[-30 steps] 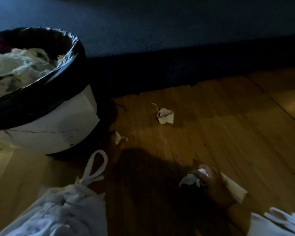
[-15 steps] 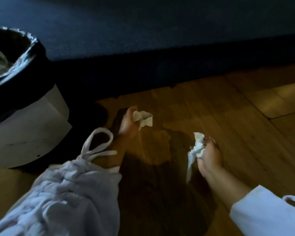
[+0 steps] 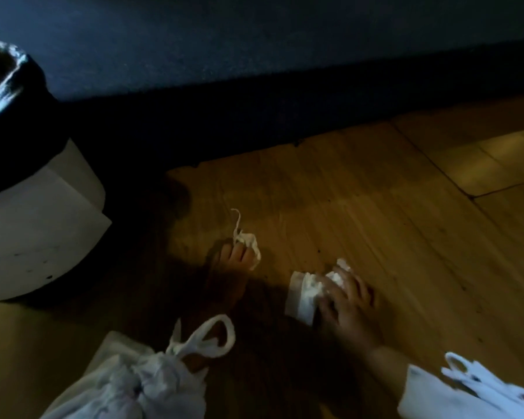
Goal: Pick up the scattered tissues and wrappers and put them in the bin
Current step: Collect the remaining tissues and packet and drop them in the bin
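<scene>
Both full: left grip (image 3: 236, 263) pinches tissue scrap (image 3: 248, 239), right grip (image 3: 350, 308) clutches wad (image 3: 335, 277); bin (image 3: 43, 225) contents hidden.

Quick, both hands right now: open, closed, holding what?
Left hand: pinching a crumpled tissue.
Right hand: gripping a tissue wad, fingers on a flat wrapper.

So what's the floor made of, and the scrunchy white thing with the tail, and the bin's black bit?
Floor: likely wood, planks with grain and seams, mild sheen. Scrunchy wad in the left hand: thin matte paper, probably tissue, crumpled with a twisted tail. Bin liner: looks like glossy black plastic; light glints on its rim.
</scene>
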Demonstrator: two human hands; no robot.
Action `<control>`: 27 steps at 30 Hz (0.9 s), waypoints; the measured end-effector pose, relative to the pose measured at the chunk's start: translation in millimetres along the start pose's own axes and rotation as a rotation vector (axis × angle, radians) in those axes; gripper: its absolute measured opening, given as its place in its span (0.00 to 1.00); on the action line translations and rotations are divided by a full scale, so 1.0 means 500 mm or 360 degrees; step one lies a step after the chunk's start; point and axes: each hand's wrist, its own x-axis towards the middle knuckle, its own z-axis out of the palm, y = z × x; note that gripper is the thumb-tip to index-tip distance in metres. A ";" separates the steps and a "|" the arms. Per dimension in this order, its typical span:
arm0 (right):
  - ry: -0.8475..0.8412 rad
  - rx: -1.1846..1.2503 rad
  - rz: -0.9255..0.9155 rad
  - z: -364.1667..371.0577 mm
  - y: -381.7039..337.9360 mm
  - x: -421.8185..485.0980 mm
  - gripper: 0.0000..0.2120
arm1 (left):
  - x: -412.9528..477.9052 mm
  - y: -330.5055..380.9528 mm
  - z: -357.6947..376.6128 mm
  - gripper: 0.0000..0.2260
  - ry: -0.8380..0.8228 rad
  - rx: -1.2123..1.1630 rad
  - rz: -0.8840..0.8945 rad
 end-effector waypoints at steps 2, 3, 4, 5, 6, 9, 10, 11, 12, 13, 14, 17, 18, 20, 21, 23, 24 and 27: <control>-0.0118 -0.0200 -0.0131 0.003 -0.010 0.006 0.21 | -0.015 -0.008 -0.002 0.08 -0.0066 0.0056 0.0002; -0.0155 -0.0216 -0.0165 -0.001 -0.024 0.014 0.20 | -0.014 -0.016 -0.006 0.10 -0.0157 0.0030 0.0026; -0.0175 -0.0182 -0.0187 0.009 -0.026 0.029 0.18 | -0.008 -0.020 -0.021 0.15 -0.0352 -0.0096 0.0052; -0.0267 -0.0127 -0.0157 0.007 -0.036 0.047 0.18 | -0.003 -0.019 -0.045 0.19 -0.0460 -0.0285 0.0006; -0.0420 -0.0018 -0.0080 0.004 -0.049 0.065 0.18 | -0.001 -0.017 -0.078 0.19 -0.0498 -0.0451 -0.0134; -0.0664 0.0590 0.0234 -0.041 -0.116 0.120 0.25 | -0.001 -0.019 -0.203 0.17 -0.0463 -0.0979 -0.0436; -0.0553 0.0753 0.0210 -0.067 -0.152 0.141 0.21 | -0.003 -0.030 -0.257 0.15 -0.0427 -0.1108 -0.0490; -0.0431 0.0878 0.0127 -0.091 -0.194 0.162 0.16 | -0.010 -0.052 -0.306 0.12 -0.0377 -0.1222 -0.0522; -0.0341 0.1003 0.0051 -0.119 -0.242 0.182 0.13 | -0.014 -0.074 -0.363 0.08 -0.0318 -0.1322 -0.0534; -0.0284 0.1146 -0.0035 -0.152 -0.298 0.204 0.12 | -0.020 -0.097 -0.419 0.05 -0.0218 -0.1402 -0.0531; -0.0248 0.1255 -0.0133 -0.179 -0.354 0.225 0.13 | -0.027 -0.123 -0.466 0.07 -0.0048 -0.1407 -0.0526; -0.0085 0.1367 -0.0356 -0.246 -0.524 0.299 0.08 | -0.054 -0.208 -0.570 0.13 0.0487 -0.1336 -0.0566; -0.0006 0.1416 -0.0381 -0.263 -0.582 0.323 0.06 | -0.067 -0.239 -0.591 0.12 0.0673 -0.1396 -0.0604; 0.0168 0.1541 -0.0450 -0.298 -0.697 0.354 0.06 | -0.094 -0.294 -0.625 0.11 0.0974 -0.1429 -0.0706; 0.0226 0.1587 -0.0473 -0.312 -0.752 0.364 0.09 | -0.106 -0.320 -0.641 0.12 0.1071 -0.1377 -0.0765; 0.0180 0.1691 -0.0483 -0.330 -0.846 0.372 0.10 | -0.129 -0.372 -0.674 0.14 0.1224 -0.1180 -0.0847; 0.0103 0.1732 -0.0476 -0.331 -0.885 0.373 0.10 | -0.139 -0.395 -0.688 0.13 0.1279 -0.1049 -0.0903; -0.0052 0.1409 -0.0495 -0.312 -0.963 0.369 0.18 | -0.159 -0.449 -0.705 0.14 0.1258 -0.0996 -0.1094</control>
